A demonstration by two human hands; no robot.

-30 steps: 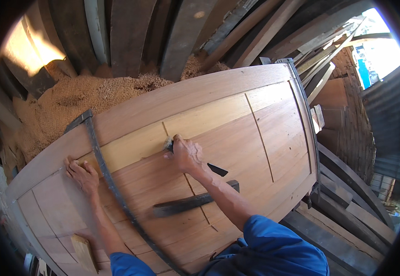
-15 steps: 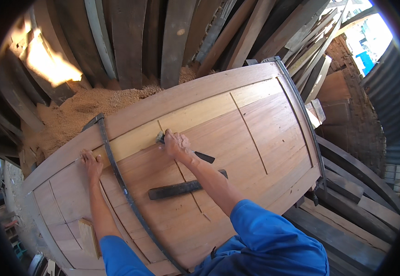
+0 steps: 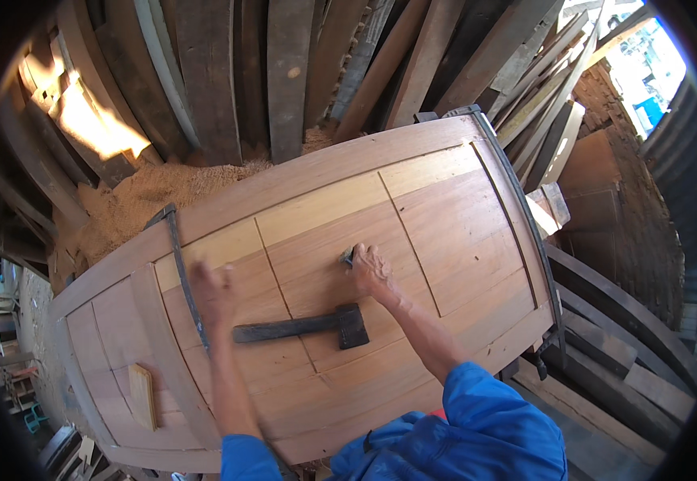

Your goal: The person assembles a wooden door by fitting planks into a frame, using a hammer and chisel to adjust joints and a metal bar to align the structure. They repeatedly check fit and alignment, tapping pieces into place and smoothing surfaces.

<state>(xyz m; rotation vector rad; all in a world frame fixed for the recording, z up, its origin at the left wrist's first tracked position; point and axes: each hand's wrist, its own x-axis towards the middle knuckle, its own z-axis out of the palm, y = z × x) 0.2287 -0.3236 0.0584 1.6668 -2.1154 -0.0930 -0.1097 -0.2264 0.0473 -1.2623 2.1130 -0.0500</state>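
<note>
A large paneled wooden door (image 3: 476,216) lies flat in front of me, with a long pale strip (image 3: 324,212) along its far side. My right hand (image 3: 372,272) is closed on a small dark tool (image 3: 347,257); only its greyish end shows, so its kind is unclear. Motion smears my left hand (image 3: 214,293), which is over the door beside a dark metal clamp bar (image 3: 181,260); its fingers are not readable. Between my arms a hatchet (image 3: 353,326) with a dark handle and blocky black head rests on the panels.
A small wood block (image 3: 142,397) lies on the door's left part. Another dark clamp (image 3: 529,204) runs along the right end. Sawdust (image 3: 156,192) and leaning planks (image 3: 288,80) border the far side. Stacked timbers (image 3: 605,345) are at the right.
My right hand has moved right and nearer with the dark tool. My left hand has lifted off the pale strip and come right, across the clamp bar. The hatchet head shows fully now.
</note>
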